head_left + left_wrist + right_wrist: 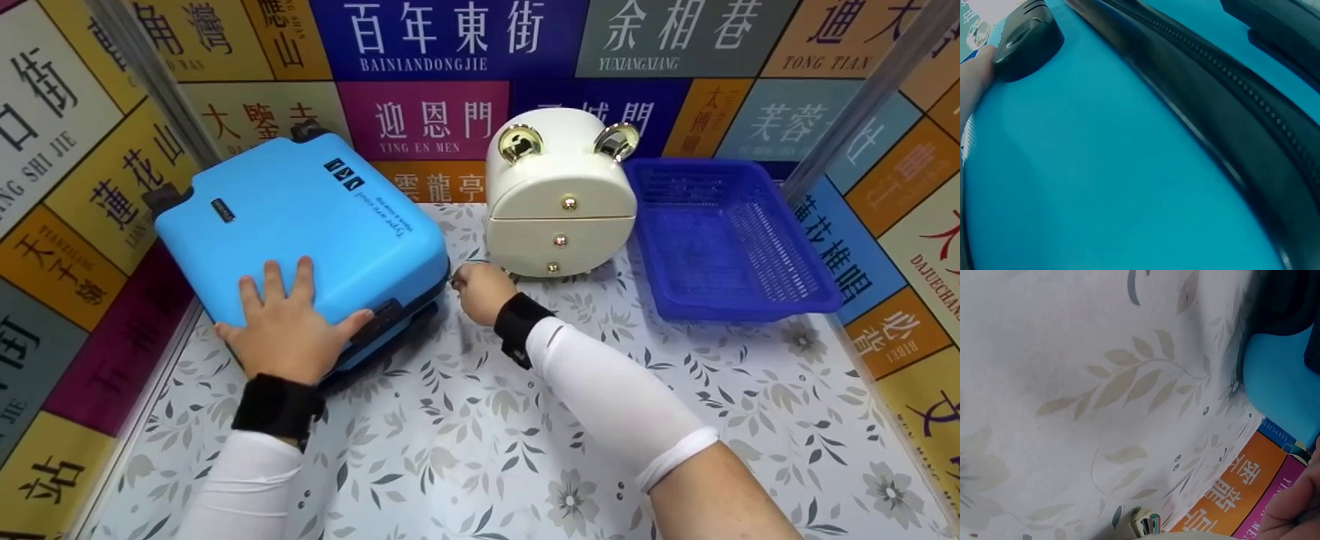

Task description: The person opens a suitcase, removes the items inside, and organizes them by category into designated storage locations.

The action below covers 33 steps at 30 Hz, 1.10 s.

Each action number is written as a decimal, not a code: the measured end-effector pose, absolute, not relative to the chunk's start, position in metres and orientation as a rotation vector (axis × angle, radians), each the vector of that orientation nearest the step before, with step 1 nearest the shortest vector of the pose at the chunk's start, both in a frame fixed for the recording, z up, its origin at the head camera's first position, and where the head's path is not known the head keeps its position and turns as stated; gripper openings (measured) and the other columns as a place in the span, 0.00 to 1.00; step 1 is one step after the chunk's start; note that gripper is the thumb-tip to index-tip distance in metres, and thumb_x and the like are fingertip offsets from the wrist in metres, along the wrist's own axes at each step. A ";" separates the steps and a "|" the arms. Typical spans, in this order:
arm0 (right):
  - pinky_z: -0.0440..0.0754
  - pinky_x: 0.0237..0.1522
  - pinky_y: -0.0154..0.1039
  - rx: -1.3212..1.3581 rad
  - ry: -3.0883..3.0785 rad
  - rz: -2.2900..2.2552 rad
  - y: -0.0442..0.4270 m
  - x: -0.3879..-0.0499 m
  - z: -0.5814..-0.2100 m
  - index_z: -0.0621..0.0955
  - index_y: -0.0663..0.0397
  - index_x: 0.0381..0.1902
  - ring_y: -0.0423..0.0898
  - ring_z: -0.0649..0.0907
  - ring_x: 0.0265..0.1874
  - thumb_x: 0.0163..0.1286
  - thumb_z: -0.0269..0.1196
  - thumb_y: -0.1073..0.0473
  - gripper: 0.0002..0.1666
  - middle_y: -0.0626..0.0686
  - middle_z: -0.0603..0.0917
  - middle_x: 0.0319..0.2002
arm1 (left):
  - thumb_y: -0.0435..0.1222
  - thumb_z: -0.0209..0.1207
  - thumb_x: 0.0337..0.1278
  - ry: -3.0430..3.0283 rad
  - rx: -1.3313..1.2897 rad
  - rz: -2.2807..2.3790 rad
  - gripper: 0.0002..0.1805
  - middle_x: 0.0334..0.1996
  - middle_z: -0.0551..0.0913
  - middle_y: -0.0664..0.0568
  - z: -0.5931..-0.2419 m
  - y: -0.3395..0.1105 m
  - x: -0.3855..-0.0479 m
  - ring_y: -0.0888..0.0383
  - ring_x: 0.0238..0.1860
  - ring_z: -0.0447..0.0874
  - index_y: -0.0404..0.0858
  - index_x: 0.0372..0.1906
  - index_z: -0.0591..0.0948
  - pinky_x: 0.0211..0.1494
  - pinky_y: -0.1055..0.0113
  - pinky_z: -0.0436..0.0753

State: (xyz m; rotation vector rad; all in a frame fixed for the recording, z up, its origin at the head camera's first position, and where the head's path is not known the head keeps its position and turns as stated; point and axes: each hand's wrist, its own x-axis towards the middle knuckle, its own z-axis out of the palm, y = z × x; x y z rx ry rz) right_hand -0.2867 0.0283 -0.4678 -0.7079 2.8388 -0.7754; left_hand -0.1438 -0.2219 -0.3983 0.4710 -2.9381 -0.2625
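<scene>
A small blue hard-shell suitcase point(315, 217) lies on its side, with a black zipper point(1224, 73) running round its edge. My left hand point(285, 334) rests on the upper shell with fingers spread. Its thumb reaches a black fitting point(1027, 45) on the suitcase's side. At the suitcase's right corner my right hand point(484, 291) has curled fingers and pinches a small metal zipper pull point(1296, 451). In the right wrist view only part of that hand shows, at the lower right edge.
A cream round-fronted drawer box point(559, 195) with gold ear shapes and small knobs stands right of the suitcase. Further right sits a blue plastic basket point(739, 304). Printed panels point(442, 120) enclose the back and sides of the flower-patterned tabletop point(465, 450).
</scene>
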 end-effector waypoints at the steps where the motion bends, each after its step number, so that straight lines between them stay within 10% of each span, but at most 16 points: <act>1: 0.86 0.60 0.51 -0.723 2.841 -0.775 0.028 -0.286 -0.468 0.88 0.57 0.51 0.57 0.90 0.54 0.82 0.55 0.60 0.16 0.57 0.92 0.50 | 0.83 0.58 0.45 -2.937 0.475 -0.260 0.68 0.85 0.52 0.35 -0.398 -0.222 -0.144 0.26 0.84 0.44 0.53 0.87 0.54 0.65 0.07 0.51; 33: 0.87 0.49 0.55 -0.692 2.989 -0.699 0.015 -0.271 -0.466 0.88 0.55 0.38 0.60 0.91 0.43 0.78 0.60 0.57 0.13 0.56 0.92 0.39 | 0.86 0.51 0.47 -2.974 0.566 -0.241 0.69 0.87 0.44 0.35 -0.399 -0.203 -0.155 0.22 0.84 0.38 0.53 0.89 0.47 0.67 0.08 0.47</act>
